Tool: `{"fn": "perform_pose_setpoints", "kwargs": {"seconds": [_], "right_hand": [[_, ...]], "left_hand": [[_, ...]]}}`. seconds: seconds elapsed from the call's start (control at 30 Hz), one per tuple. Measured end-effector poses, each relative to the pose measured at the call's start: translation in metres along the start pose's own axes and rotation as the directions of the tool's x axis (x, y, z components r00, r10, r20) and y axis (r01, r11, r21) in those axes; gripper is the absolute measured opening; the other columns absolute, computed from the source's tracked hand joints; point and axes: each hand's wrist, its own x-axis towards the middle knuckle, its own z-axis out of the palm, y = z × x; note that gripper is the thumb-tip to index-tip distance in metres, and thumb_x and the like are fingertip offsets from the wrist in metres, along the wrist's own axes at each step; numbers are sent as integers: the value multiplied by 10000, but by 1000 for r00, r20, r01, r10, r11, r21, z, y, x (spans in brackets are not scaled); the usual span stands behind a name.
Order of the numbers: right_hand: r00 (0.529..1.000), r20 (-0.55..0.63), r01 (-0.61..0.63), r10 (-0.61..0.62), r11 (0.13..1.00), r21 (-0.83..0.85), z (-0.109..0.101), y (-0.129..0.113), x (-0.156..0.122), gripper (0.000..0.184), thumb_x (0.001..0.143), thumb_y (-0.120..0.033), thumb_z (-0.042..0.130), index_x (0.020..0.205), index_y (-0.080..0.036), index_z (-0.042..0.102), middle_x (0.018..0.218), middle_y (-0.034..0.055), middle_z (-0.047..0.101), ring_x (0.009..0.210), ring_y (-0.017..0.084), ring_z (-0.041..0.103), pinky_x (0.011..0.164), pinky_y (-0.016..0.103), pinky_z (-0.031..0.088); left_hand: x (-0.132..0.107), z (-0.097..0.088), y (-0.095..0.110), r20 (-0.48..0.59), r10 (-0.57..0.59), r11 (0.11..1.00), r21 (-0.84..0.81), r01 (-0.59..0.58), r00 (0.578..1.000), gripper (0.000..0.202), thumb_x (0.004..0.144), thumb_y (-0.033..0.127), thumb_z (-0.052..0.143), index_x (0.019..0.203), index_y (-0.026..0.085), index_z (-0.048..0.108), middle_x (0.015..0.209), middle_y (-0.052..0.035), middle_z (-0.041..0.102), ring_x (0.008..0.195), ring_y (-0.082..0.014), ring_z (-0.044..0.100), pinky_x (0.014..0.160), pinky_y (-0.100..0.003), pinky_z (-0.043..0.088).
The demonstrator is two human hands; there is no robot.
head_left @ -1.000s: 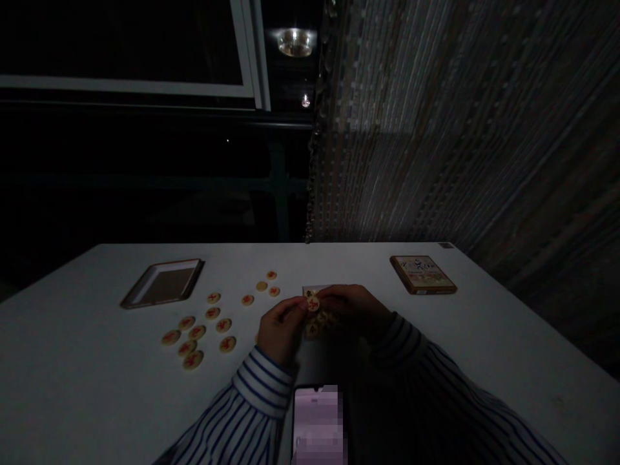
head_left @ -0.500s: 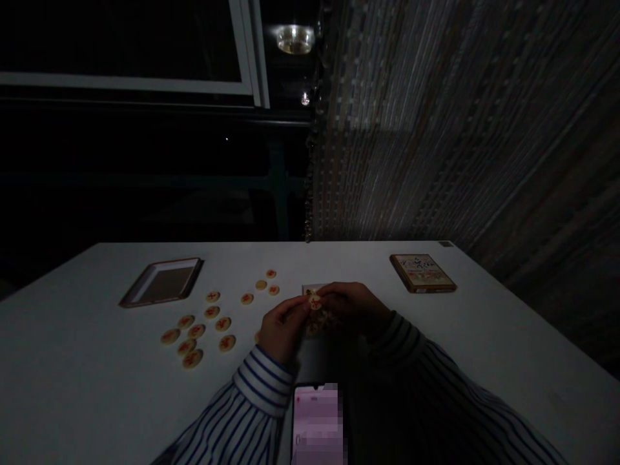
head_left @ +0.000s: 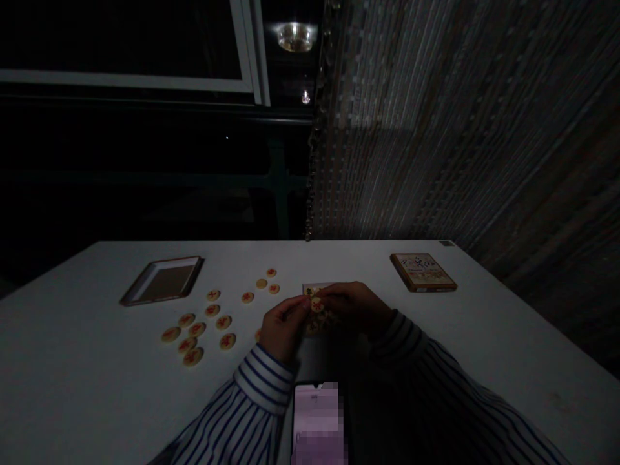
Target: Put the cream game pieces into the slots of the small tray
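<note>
My left hand (head_left: 281, 328) and my right hand (head_left: 361, 309) meet over an open box (head_left: 307, 288) of Chinese chess pieces. Between their fingertips is a round, pale xiangqi piece (head_left: 317, 305) with a red character. The left thumb and forefinger pinch at its left edge, and the right fingers close on it from the other side. Under the hands, more pieces (head_left: 316, 325) lie in the box, partly covered and in shadow. Red-marked loose pieces (head_left: 196, 329) are scattered on the white table (head_left: 106, 381) to the left.
An empty box lid or tray (head_left: 167, 282) lies at the back left. A closed, printed box (head_left: 423, 272) sits at the back right. Close to me, a lit phone (head_left: 317, 423) is between my forearms. A string curtain (head_left: 387, 129) hangs behind the table's right side.
The piece at my fingertips has shifted slightly right and down, toward the right fingers. Both hands stay in nearly the same place. The loose pieces lie as before.
</note>
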Motion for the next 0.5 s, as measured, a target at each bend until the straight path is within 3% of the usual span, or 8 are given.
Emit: {"fn": "perform_pose_setpoints", "kwargs": {"seconds": [0.23,0.5], "right_hand": [[998,20,63,-62,996,-70,-2,-5,0,204,758,-263,512,885,-202,659,895,26,670,830,156,604,737,267,460],[1000,9,-28,28,1000,10,0,-3,-1,246,755,-315,517,911,-167,637,865,38,667,784,156,606,704,263,464]], "left_hand": [[-2,1,3,21,-16,1000,17,16,1000,267,550,292,707,763,137,663,691,-33,683,639,-129,610,632,-227,477],[-4,3,6,-6,-4,1000,9,4,1000,270,541,290,711,754,131,664,691,-40,682,640,-138,612,645,-246,480]]}}
